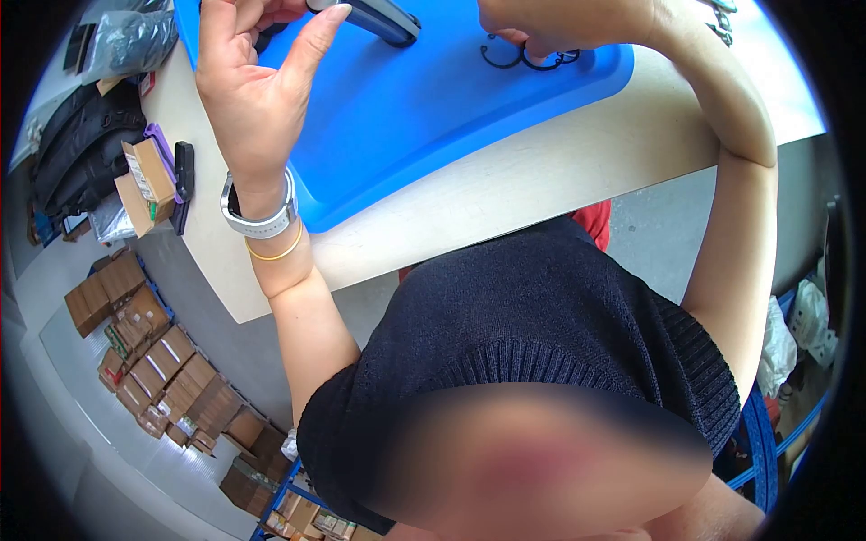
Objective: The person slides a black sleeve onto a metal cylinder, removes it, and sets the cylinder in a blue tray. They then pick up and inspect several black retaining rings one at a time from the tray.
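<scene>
Your left hand point(257, 86), upper left: thumb stretched out, well apart from the curled fingers. Thumb tip overlaps a grey-and-black handle point(377, 20); you can't tell from here whether the hand clamps it, as fingers and handle run off the top edge. Your right hand point(564, 22), upper right: fingers bent down, close together, tips at the black open rings point(523, 59). Contact likely at the fingertips; a firm pinch can't be told. Rings sit over the blue tray point(433, 117), near its right end, tray on the pale table point(505, 171). Writing: small marks on your watch strap point(271, 227), illegible. Pale printed label point(139, 171) on the open cardboard box point(159, 185), too small to read.
</scene>
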`<state>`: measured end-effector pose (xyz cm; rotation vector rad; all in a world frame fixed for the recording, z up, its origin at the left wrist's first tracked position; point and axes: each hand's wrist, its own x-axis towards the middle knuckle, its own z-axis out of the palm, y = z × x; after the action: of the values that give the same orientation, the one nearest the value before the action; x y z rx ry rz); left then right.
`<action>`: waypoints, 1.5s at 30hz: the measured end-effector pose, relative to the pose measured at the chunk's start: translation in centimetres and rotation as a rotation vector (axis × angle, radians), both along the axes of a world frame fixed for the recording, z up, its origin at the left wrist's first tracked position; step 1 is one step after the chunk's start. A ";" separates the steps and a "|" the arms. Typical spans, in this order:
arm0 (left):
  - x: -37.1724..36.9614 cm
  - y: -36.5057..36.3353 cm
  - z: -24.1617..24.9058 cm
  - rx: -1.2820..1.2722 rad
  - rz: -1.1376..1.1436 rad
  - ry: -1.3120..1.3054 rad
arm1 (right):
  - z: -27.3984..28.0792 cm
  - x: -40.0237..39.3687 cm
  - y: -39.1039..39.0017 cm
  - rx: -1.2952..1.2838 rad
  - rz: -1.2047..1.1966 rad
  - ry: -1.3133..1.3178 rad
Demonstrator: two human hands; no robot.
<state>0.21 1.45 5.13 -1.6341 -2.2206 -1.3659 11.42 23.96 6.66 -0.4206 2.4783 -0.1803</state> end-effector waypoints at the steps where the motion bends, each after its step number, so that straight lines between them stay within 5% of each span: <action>1: 0.2 0.2 -0.1 -0.007 0.033 0.016 | -0.1 0.1 -0.1 0.017 0.036 0.050; 5: -0.4 0.5 0.5 0.122 -0.024 0.130 | 1.3 -0.1 -0.1 -0.003 -0.014 -0.002; 10: 2.0 -1.6 1.1 0.126 -0.069 -0.013 | 2.2 0.2 1.3 -0.583 -0.173 0.002; 13: 3.6 -1.2 0.8 -0.179 -0.181 -0.212 | 3.2 0.2 0.0 -0.627 -0.273 -0.026; 20: 3.1 -0.9 -0.8 -0.143 -0.279 -0.665 | 2.3 0.4 0.6 -0.944 -0.252 0.046; 23: 2.6 -0.7 -0.5 -0.133 -0.251 -0.604 | 1.6 2.1 -0.1 -0.839 -0.244 0.347; 27: 2.0 -0.9 -0.6 -0.149 -0.254 -0.587 | 2.7 0.7 0.0 -0.718 -0.385 0.074; 29: 1.9 -0.9 -0.5 -0.148 -0.234 -0.579 | 1.8 1.8 0.7 -0.761 -0.184 0.330; 32: 1.7 -1.0 -0.1 -0.151 -0.199 -0.568 | 1.9 2.2 0.9 -0.687 -0.213 0.378; 35: 1.6 -1.2 0.1 -0.153 -0.212 -0.583 | 2.3 1.0 1.9 -0.764 -0.251 0.122; 42: 2.7 -0.6 -0.4 -0.135 -0.179 -0.522 | 2.9 0.3 0.4 -0.630 -0.398 0.048; 45: 4.5 0.1 -0.6 0.013 -0.131 -0.028 | 1.4 0.1 1.5 -0.821 -0.298 0.084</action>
<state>4.75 1.59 4.55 -1.7960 -2.1491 -1.4388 11.49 25.43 8.09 -0.3787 2.4374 -1.3420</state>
